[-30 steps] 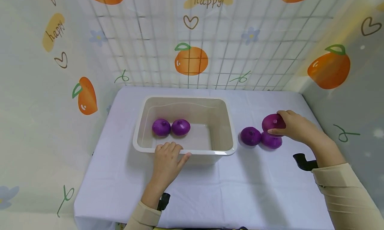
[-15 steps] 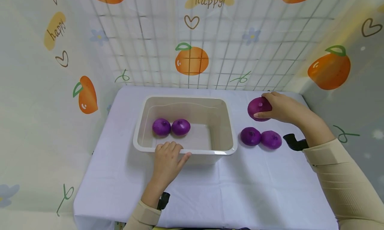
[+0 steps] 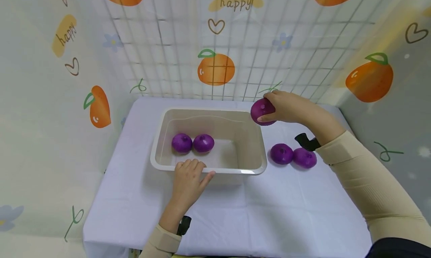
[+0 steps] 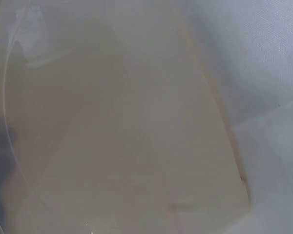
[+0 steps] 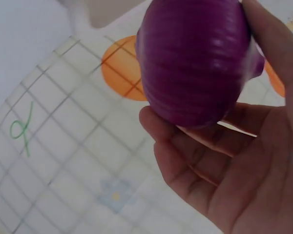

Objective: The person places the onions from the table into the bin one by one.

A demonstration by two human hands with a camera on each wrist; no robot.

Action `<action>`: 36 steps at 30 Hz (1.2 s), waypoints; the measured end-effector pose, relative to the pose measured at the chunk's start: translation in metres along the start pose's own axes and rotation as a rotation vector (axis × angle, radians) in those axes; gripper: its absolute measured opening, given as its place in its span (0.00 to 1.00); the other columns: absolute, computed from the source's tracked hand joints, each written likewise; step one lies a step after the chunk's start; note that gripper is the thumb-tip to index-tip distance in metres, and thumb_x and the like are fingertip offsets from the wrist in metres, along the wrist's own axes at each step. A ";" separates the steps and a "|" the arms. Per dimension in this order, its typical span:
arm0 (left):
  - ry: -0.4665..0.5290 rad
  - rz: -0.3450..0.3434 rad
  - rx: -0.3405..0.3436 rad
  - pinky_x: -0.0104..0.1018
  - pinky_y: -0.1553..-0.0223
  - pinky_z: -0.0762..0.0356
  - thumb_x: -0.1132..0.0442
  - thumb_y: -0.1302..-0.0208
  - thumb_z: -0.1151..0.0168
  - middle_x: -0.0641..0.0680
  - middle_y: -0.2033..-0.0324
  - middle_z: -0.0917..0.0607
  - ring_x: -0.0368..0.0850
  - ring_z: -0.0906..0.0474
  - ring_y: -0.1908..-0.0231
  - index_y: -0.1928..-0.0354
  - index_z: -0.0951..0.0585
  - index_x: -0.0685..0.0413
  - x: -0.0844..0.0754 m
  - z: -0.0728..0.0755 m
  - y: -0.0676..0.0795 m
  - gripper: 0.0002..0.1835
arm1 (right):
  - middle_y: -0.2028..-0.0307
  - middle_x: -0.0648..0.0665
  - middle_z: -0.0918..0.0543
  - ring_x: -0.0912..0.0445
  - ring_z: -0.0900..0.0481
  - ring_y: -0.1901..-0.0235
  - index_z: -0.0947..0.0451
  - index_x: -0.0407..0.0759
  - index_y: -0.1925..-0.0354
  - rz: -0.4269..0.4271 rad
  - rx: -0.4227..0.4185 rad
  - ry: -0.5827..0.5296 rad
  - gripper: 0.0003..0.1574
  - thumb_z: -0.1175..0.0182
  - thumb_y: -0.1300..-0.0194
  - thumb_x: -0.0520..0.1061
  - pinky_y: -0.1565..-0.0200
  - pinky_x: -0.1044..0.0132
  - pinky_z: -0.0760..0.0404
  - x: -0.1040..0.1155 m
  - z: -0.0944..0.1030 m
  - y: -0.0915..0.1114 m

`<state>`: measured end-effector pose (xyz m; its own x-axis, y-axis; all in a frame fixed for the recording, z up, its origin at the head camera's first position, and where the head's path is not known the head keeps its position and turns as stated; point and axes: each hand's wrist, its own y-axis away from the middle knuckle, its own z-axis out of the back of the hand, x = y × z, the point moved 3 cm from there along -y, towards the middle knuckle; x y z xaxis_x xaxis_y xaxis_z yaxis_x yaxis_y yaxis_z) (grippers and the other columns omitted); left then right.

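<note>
In the head view my right hand (image 3: 287, 107) holds a purple onion (image 3: 262, 111) in the air at the back right corner of a beige plastic bin (image 3: 208, 171). The right wrist view shows that onion (image 5: 195, 63) between the thumb and curled fingers (image 5: 185, 165). My left hand (image 3: 188, 181) grips the bin's front rim, its fingers over the edge and the thumb along it. Two purple onions (image 3: 182, 143) lie side by side on the left of the bin floor. The left wrist view has only the bin's outer wall (image 4: 127, 122) close up.
Right of the bin, two more purple onions (image 3: 281, 154) sit touching on the white tablecloth (image 3: 269, 220). Behind the table stands a wire grid (image 3: 249, 63) under a curtain printed with oranges. Side curtains (image 3: 40, 138) close in the left and right.
My right hand has lifted the onion from beside the two on the cloth and carried it left and back to the bin's corner. The left hand stays on the rim.
</note>
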<state>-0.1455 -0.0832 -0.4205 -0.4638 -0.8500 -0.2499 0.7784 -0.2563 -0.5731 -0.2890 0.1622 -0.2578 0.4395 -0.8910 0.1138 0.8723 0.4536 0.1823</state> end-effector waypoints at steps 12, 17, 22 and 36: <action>0.004 -0.008 -0.015 0.39 0.68 0.39 0.43 0.41 0.46 0.47 0.80 0.30 0.45 0.34 0.77 0.73 0.25 0.53 0.002 0.000 0.000 0.20 | 0.55 0.35 0.27 0.44 0.28 0.56 0.35 0.31 0.46 0.091 0.001 0.038 0.43 0.39 0.46 0.62 0.56 0.50 0.28 0.028 0.004 -0.028; -0.010 -0.012 -0.024 0.39 0.68 0.39 0.42 0.41 0.48 0.47 0.80 0.30 0.44 0.34 0.77 0.73 0.25 0.53 0.002 -0.001 0.000 0.21 | 0.54 0.36 0.27 0.44 0.27 0.57 0.35 0.33 0.45 0.097 0.017 0.063 0.44 0.39 0.47 0.63 0.58 0.51 0.27 0.036 -0.001 -0.037; 0.001 -0.014 -0.021 0.39 0.68 0.39 0.43 0.41 0.46 0.48 0.80 0.29 0.45 0.34 0.77 0.73 0.25 0.53 0.003 -0.001 -0.001 0.20 | 0.58 0.38 0.26 0.45 0.26 0.60 0.34 0.33 0.46 0.124 0.031 0.081 0.43 0.38 0.47 0.62 0.59 0.53 0.27 0.045 -0.006 -0.046; -0.015 -0.017 -0.032 0.39 0.68 0.39 0.42 0.40 0.48 0.48 0.80 0.29 0.45 0.33 0.76 0.74 0.25 0.53 0.003 -0.001 -0.001 0.21 | 0.62 0.41 0.25 0.47 0.25 0.65 0.30 0.35 0.52 0.198 0.054 0.156 0.39 0.36 0.50 0.63 0.62 0.55 0.26 0.062 -0.031 -0.071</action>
<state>-0.1477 -0.0851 -0.4217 -0.4703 -0.8524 -0.2285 0.7564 -0.2560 -0.6019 -0.3176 0.0744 -0.2941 0.6317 -0.7752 0.0009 0.7553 0.6158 0.2244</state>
